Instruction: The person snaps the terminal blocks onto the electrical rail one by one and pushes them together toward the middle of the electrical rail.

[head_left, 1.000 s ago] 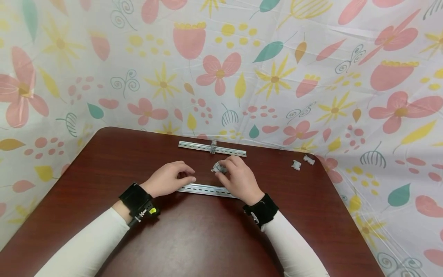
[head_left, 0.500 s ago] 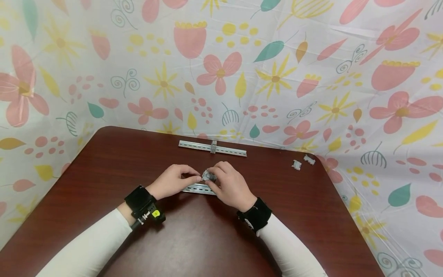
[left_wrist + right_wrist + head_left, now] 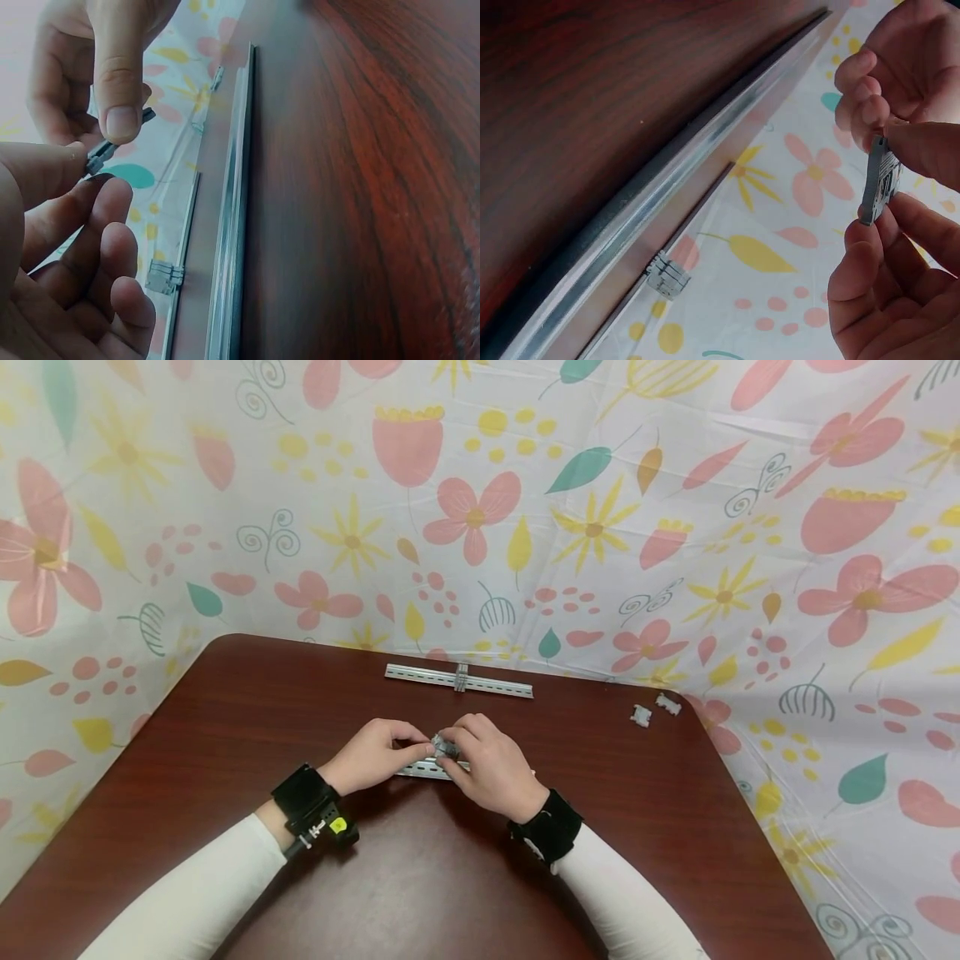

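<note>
A grey terminal block (image 3: 444, 746) is held between both hands, close over the nearer slotted metal DIN rail (image 3: 422, 769). My right hand (image 3: 491, 768) grips it between thumb and fingers. In the right wrist view the terminal block (image 3: 877, 184) stands on edge, its slotted face partly showing. My left hand (image 3: 371, 756) pinches the other end; the left wrist view has the left thumb and index finger at the tip of the terminal block (image 3: 103, 155). The right hand covers part of the nearer rail in the head view.
Farther back lies a second DIN rail (image 3: 416, 674) with several grey terminal blocks (image 3: 461, 677) clipped on near its middle. Two loose terminal blocks, a nearer one (image 3: 641, 716) and a farther one (image 3: 668, 704), lie at the table's back right corner. A patterned curtain (image 3: 472, 585) hangs behind the table.
My right hand has brought the terminal block leftward and nearer to me. The left hand has shifted slightly right and now pinches the block's end.
</note>
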`<state>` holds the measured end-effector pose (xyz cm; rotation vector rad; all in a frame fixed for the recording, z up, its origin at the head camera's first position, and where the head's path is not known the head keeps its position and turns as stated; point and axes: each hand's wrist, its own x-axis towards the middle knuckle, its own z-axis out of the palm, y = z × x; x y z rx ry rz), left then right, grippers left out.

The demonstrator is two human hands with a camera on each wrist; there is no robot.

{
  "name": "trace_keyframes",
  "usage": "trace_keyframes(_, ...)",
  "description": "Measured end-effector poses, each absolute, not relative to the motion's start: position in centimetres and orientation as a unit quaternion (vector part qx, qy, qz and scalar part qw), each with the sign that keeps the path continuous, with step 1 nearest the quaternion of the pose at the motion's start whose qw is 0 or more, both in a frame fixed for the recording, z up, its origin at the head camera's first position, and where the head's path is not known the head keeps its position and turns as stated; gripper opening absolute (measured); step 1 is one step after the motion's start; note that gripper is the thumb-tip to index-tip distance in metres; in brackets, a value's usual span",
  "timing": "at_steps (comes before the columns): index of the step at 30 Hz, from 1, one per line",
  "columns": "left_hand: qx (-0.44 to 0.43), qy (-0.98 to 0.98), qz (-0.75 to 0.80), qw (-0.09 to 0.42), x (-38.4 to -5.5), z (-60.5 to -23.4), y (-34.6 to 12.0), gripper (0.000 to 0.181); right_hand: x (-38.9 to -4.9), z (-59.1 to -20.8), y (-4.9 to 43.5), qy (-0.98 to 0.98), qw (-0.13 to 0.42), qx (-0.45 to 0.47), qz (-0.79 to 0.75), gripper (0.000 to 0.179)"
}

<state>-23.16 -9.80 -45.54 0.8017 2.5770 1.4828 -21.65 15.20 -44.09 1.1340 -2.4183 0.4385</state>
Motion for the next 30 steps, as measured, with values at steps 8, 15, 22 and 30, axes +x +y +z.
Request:
trace_keyframes(8,0.26,0.834,0.486,0.03,-23.1,-45.4,-9.7,0.011,-21.6,-44.2,15.1,-0.875,0.209,0.407,0.158,0.029)
trace_keyframes(15,0.263,0.836,0.481,0.016,-22.9,-45.2,-9.8,0.01,-21.6,-44.1,15.1,-0.874,0.21,0.408,0.161,0.032)
trace_keyframes(22,0.265,0.846,0.461,-0.029,-23.0,-44.6,-10.5,0.007,-22.0,-43.8,15.5,-0.869,0.229,0.397,0.188,0.03)
trace_keyframes(30,0.3,0.857,0.389,-0.158,-22.9,-43.8,-10.8,0.007,-22.0,-43.8,15.8,-0.88,0.167,0.343,0.283,0.012)
